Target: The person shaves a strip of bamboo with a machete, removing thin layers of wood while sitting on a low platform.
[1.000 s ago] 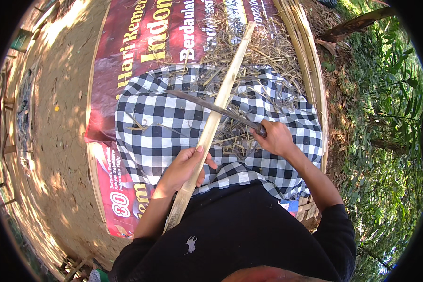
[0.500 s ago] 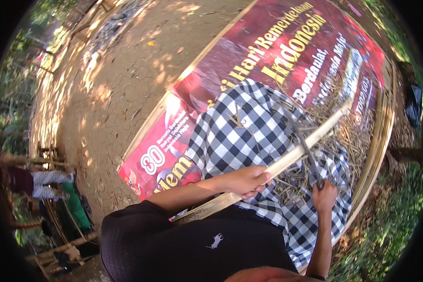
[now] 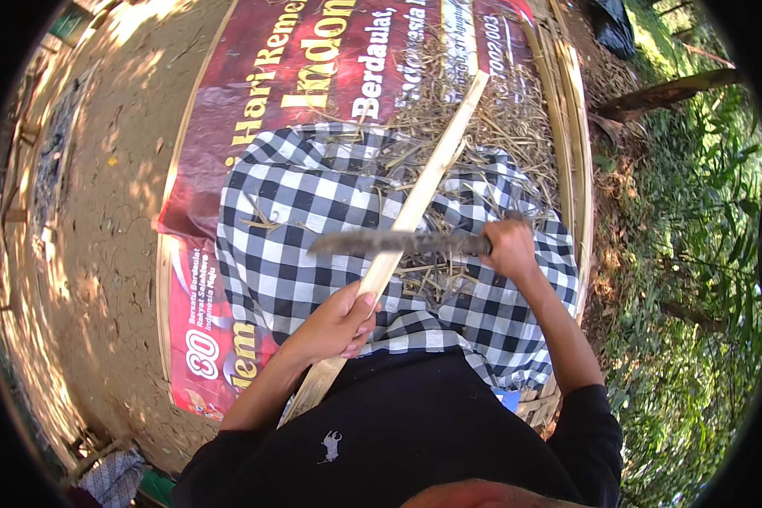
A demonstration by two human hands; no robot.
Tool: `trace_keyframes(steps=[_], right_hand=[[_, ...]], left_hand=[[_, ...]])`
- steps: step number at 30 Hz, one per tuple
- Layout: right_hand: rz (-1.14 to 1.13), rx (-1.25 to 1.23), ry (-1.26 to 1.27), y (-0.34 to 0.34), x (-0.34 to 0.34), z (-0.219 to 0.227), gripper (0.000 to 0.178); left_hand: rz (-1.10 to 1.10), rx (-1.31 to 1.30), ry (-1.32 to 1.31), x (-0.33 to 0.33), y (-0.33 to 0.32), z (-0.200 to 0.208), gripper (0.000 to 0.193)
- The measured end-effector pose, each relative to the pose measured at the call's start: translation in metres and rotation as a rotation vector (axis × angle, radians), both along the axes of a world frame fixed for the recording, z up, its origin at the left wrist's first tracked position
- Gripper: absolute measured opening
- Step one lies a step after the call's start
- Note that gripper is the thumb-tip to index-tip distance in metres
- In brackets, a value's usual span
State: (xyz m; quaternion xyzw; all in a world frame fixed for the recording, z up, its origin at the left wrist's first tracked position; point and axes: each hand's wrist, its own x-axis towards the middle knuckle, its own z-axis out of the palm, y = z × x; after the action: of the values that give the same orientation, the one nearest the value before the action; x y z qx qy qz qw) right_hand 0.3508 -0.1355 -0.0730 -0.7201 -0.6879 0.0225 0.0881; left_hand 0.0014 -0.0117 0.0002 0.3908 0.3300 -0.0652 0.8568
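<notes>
My left hand (image 3: 334, 324) is closed round a long pale strip of split bamboo (image 3: 429, 182). One end of the strip lies against my body and the other points away over the far part of the mat. In my right hand (image 3: 510, 247) is the handle of a machete (image 3: 356, 244), its dark, worn blade pointing left. The blade crosses the strip beyond my left hand; whether it touches the wood I cannot tell. A black-and-white checked cloth (image 3: 288, 203) covers my lap under both hands, with shavings (image 3: 436, 284) scattered on it.
I sit on a red printed banner (image 3: 207, 190) laid over a bamboo platform, whose edge slats (image 3: 577, 144) run along the right. More shavings (image 3: 516, 127) pile up ahead. Bare earth (image 3: 127, 220) lies left, green plants (image 3: 677, 279) right, and a black plastic bag (image 3: 611, 27) far right.
My view has turned, so the scene sits further left. The machete has swung from pointing away along the strip to lying across it, and my right hand has risen beside it.
</notes>
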Motion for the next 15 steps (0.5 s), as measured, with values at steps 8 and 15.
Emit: trace_keyframes(steps=[8, 15], right_hand=[[-0.319, -0.267, 0.052, -0.001, -0.024, 0.017, 0.020], [-0.599, -0.225, -0.020, 0.000, 0.055, -0.008, 0.021]], left_hand=[[0.013, -0.054, 0.029, -0.012, 0.004, -0.005, 0.026], [-0.091, -0.050, -0.050, -0.003, -0.008, -0.012, 0.023]])
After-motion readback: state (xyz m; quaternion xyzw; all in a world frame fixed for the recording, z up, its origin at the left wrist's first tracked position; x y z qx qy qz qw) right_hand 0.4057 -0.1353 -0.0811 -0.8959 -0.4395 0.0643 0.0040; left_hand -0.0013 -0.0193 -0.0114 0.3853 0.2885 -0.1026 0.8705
